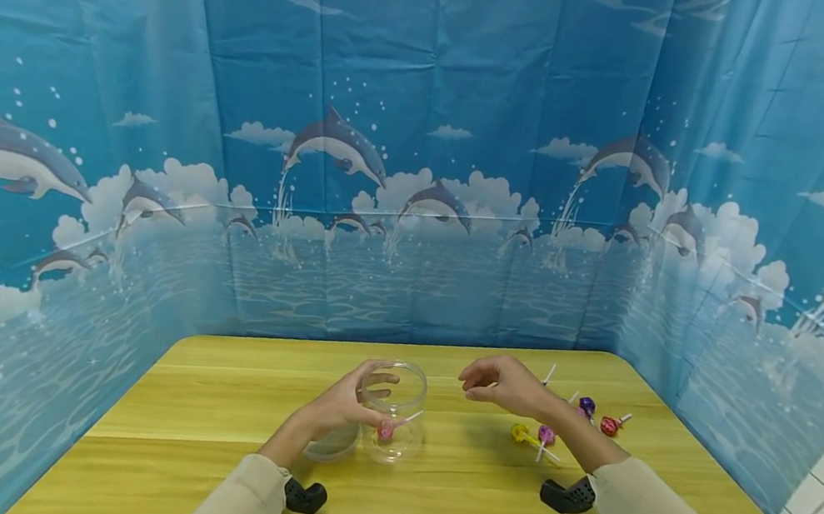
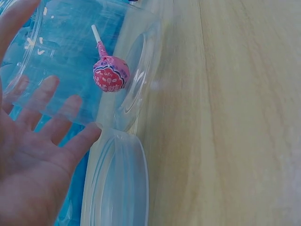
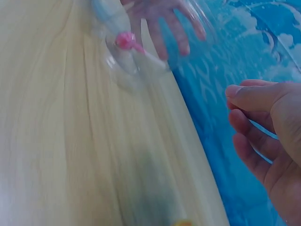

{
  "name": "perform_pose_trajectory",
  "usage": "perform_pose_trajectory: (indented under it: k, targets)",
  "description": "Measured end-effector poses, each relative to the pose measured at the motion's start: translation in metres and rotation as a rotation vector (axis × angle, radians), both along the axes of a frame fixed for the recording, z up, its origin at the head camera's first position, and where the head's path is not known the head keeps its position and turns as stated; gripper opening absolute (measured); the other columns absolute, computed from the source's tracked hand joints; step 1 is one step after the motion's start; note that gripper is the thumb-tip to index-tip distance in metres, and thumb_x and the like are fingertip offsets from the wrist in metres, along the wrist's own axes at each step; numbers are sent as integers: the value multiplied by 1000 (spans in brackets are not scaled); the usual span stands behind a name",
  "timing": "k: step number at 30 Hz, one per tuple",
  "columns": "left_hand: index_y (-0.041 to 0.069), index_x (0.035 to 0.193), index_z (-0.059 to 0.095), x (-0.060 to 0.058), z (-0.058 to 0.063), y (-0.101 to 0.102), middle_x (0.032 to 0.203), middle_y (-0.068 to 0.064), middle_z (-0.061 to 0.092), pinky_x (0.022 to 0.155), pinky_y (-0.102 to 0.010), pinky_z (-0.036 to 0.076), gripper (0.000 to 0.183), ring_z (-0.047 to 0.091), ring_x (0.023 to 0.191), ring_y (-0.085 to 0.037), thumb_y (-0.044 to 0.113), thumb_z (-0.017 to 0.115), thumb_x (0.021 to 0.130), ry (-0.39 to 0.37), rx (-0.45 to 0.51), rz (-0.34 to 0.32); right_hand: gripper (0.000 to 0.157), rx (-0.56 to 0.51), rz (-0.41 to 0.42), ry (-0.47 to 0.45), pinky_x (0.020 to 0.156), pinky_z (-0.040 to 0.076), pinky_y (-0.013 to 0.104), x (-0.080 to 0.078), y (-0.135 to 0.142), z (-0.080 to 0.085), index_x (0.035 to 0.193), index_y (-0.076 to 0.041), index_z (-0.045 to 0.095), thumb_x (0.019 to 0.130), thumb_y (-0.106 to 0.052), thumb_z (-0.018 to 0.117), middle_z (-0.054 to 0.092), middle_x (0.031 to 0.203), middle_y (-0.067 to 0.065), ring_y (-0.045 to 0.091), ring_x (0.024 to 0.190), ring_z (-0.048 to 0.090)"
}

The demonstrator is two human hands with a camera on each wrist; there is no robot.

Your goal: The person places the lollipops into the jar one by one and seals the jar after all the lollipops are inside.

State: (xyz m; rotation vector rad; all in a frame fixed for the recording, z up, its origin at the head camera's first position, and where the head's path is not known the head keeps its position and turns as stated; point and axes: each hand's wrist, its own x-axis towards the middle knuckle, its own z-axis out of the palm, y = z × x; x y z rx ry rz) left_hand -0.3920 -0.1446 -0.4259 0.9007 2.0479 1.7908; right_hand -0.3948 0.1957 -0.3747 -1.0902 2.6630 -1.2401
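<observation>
A clear round jar (image 1: 404,407) stands upright on the table with its top uncovered. One pink lollipop (image 2: 111,74) lies inside near the bottom, its white stick slanting up. My left hand (image 1: 347,405) holds the jar from the left, thumb on the near side and fingers spread round the far wall. Through the plastic those fingers show in the right wrist view. My right hand (image 1: 507,384) hovers above the table to the right of the jar, fingers loosely curled, nothing visible between them. A clear lid (image 2: 117,179) lies beside the jar, partly behind my left hand.
Right of the jar lie several wrapped lollipops: a yellow one (image 1: 518,433), a pink-purple one (image 1: 547,434), a dark purple one (image 1: 587,406) and a red one (image 1: 609,427). My right forearm passes over some. A blue dolphin curtain (image 1: 408,290) hangs behind the wooden table (image 1: 215,404).
</observation>
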Motion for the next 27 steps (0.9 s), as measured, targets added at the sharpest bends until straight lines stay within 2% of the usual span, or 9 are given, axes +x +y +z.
perform_pose_trajectory:
  k: [7, 19, 27]
  targets:
    - [15, 162, 29, -3, -1, -1, 158, -19, 39, 109, -51, 44, 88, 28, 147, -51, 3, 80, 90, 4, 7, -8, 19, -7, -48, -26, 79, 58, 32, 4, 28, -10, 116, -1, 73, 99, -8, 71, 73, 103, 5, 24, 96, 70]
    - [15, 162, 29, -4, -4, -2, 157, -21, 38, 109, -51, 45, 88, 29, 147, -51, 6, 80, 91, 0, 15, -16, 20, -28, -110, -90, 77, 58, 29, 20, 67, -28, 114, 6, 71, 97, -6, 72, 73, 102, 15, 21, 91, 70]
    - [16, 161, 30, -4, -5, -1, 156, -20, 39, 108, -50, 46, 89, 30, 146, -51, 6, 81, 90, 14, 13, -12, 23, -24, -133, -59, 73, 59, 30, 31, 94, -45, 113, 11, 69, 96, -4, 74, 73, 99, 13, 18, 85, 71]
